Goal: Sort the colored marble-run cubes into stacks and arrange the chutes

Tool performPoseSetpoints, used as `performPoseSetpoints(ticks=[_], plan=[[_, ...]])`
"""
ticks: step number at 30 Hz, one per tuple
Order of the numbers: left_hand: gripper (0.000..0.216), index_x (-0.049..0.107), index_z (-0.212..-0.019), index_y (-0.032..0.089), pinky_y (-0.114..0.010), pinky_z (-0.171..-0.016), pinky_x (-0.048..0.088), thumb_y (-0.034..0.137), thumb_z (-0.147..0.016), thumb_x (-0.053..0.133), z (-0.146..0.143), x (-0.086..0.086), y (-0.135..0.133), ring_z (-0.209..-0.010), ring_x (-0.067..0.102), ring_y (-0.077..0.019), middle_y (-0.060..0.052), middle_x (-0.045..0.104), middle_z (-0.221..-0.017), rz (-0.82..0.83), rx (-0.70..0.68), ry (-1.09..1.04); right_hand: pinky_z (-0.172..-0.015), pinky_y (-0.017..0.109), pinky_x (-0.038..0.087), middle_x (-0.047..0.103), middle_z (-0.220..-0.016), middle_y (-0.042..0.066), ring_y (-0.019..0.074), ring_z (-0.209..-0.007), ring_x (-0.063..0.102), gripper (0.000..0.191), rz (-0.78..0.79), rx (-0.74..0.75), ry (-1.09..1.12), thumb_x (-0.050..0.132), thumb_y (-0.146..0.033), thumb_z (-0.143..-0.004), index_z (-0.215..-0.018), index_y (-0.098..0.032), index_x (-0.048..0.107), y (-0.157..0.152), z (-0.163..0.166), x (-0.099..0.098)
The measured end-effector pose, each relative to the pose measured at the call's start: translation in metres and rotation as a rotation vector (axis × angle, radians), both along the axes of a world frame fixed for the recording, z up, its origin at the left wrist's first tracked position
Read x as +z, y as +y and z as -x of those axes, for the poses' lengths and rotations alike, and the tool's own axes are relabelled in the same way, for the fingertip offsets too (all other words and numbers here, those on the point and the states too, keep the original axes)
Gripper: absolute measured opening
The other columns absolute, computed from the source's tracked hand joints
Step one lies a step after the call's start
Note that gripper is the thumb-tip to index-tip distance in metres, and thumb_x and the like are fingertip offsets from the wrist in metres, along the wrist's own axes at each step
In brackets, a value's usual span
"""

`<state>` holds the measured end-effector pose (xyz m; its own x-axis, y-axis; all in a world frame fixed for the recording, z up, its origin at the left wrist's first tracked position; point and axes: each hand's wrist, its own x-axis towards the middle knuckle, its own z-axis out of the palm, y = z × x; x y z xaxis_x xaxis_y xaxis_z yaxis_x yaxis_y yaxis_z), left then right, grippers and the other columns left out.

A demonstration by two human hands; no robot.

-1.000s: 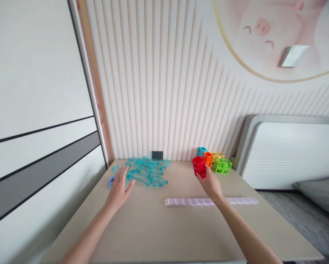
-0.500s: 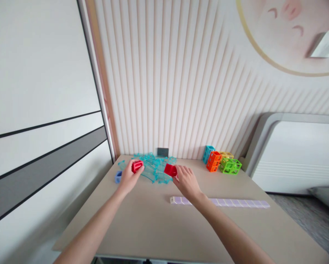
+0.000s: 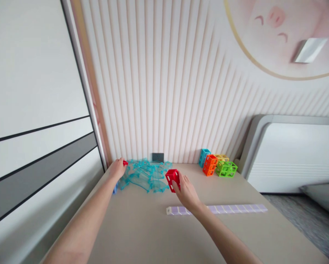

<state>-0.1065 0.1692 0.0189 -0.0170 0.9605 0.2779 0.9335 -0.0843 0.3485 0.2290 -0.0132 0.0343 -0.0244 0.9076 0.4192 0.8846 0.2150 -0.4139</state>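
My left hand is closed around a small red piece at the back left of the table; only its tip shows past the fingers. Close below that hand a blue block is partly hidden by my wrist. My right hand grips a red openwork block, raised above the table and tilted, thumb on its near side. Between the two hands lies a heap of see-through teal track pieces. A long strip of purple tiles lies beyond my right forearm, which covers part of it.
Openwork blocks stand at the back right of the table: a blue one, an orange one, a yellow one and a green one. A black wall socket sits behind the heap. A white cabinet borders the left side.
My left hand has moved left and farther back with its red piece. My right hand has turned its red block more upright. The view has shifted slightly.
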Motion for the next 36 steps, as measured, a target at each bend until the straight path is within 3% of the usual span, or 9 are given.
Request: performPoseSetpoints(ticks=[4, 9, 14, 16, 18, 23, 27, 30, 36], plan=[[0.022, 0.064, -0.104, 0.013, -0.044, -0.089, 0.052, 0.022, -0.085, 0.057, -0.006, -0.001, -0.001, -0.103, 0.067, -0.0347, -0.018, 0.071, -0.102, -0.028, 0.043, -0.042, -0.089, 0.033, 0.047, 0.071, -0.114, 0.012, 0.0256, -0.104, 0.065, 0.038, 0.047, 0.000, 0.029, 0.041, -0.029, -0.098, -0.133, -0.017, 0.051, -0.004, 0.001, 0.002], [0.036, 0.057, -0.122, 0.009, -0.054, -0.110, 0.039, 0.028, -0.093, 0.046, -0.019, 0.021, -0.026, -0.134, 0.047, -0.0386, -0.024, 0.057, -0.134, -0.196, -0.051, -0.139, -0.088, 0.031, 0.047, 0.071, -0.113, 0.012, 0.0240, -0.104, 0.066, 0.034, 0.127, 0.016, 0.066, 0.042, -0.027, -0.098, -0.129, -0.017, 0.054, -0.006, 0.010, 0.008], [0.038, 0.055, -0.131, 0.028, -0.033, -0.104, 0.050, 0.043, -0.097, 0.049, -0.058, 0.030, -0.104, -0.123, 0.060, -0.0208, -0.003, 0.063, -0.135, -0.151, -0.498, -0.216, -0.088, 0.031, 0.046, 0.071, -0.111, 0.011, 0.0240, -0.102, 0.065, 0.033, 0.086, 0.177, 0.005, 0.047, -0.029, -0.098, -0.128, -0.018, 0.053, -0.011, 0.029, 0.013], [0.050, 0.048, -0.141, 0.029, -0.037, -0.105, 0.050, 0.043, -0.094, 0.056, -0.074, 0.028, -0.137, -0.126, 0.059, -0.0235, -0.007, 0.057, -0.144, 0.014, -0.756, -0.425, -0.087, 0.031, 0.047, 0.071, -0.107, 0.011, 0.0237, -0.099, 0.066, 0.032, 0.072, 0.246, -0.030, 0.049, -0.031, -0.097, -0.126, -0.017, 0.055, -0.015, 0.038, 0.016], [0.051, 0.049, -0.141, 0.028, -0.039, -0.106, 0.050, 0.042, -0.093, 0.059, -0.082, 0.026, -0.160, -0.126, 0.059, -0.0250, -0.008, 0.057, -0.144, 0.156, -0.821, -0.582, -0.085, 0.031, 0.048, 0.071, -0.104, 0.011, 0.0234, -0.096, 0.066, 0.032, 0.061, 0.315, -0.046, 0.049, -0.034, -0.099, -0.125, -0.017, 0.055, -0.020, 0.045, 0.020], [0.048, 0.051, -0.136, 0.026, -0.040, -0.100, 0.053, 0.038, -0.091, 0.062, -0.065, 0.017, -0.168, -0.118, 0.063, -0.0249, -0.009, 0.062, -0.135, 0.180, -0.697, -0.658, -0.085, 0.030, 0.049, 0.071, -0.111, 0.009, 0.0229, -0.100, 0.067, 0.040, 0.063, 0.361, -0.037, 0.050, -0.048, -0.099, -0.130, -0.023, 0.054, -0.021, 0.040, 0.018], [0.044, 0.053, -0.134, 0.028, -0.045, -0.105, 0.048, 0.032, -0.091, 0.061, -0.039, -0.002, -0.160, -0.121, 0.060, -0.0268, -0.009, 0.063, -0.129, -0.032, -0.646, -0.363, -0.085, 0.030, 0.049, 0.070, -0.115, 0.007, 0.0215, -0.104, 0.067, 0.031, 0.061, 0.027, 0.052, 0.049, -0.046, -0.100, -0.120, -0.026, 0.059, 0.009, 0.015, 0.003], [0.042, 0.054, -0.133, 0.029, -0.045, -0.104, 0.049, 0.029, -0.091, 0.058, -0.028, -0.019, -0.156, -0.118, 0.062, -0.0267, -0.009, 0.064, -0.125, -0.096, -0.608, -0.238, -0.084, 0.033, 0.049, 0.069, -0.115, 0.011, 0.0242, -0.106, 0.065, 0.032, 0.057, -0.094, 0.065, 0.045, -0.042, -0.101, -0.119, -0.020, 0.060, 0.041, 0.003, -0.010], [0.045, 0.054, -0.133, 0.028, -0.043, -0.101, 0.052, 0.026, -0.088, 0.056, -0.022, -0.039, -0.143, -0.115, 0.065, -0.0262, -0.008, 0.068, -0.122, -0.169, -0.559, -0.189, -0.080, 0.029, 0.049, 0.071, -0.106, 0.006, 0.0212, -0.094, 0.068, 0.021, 0.029, -0.055, 0.017, 0.055, -0.037, -0.097, -0.108, -0.023, 0.067, 0.068, 0.006, -0.022]])
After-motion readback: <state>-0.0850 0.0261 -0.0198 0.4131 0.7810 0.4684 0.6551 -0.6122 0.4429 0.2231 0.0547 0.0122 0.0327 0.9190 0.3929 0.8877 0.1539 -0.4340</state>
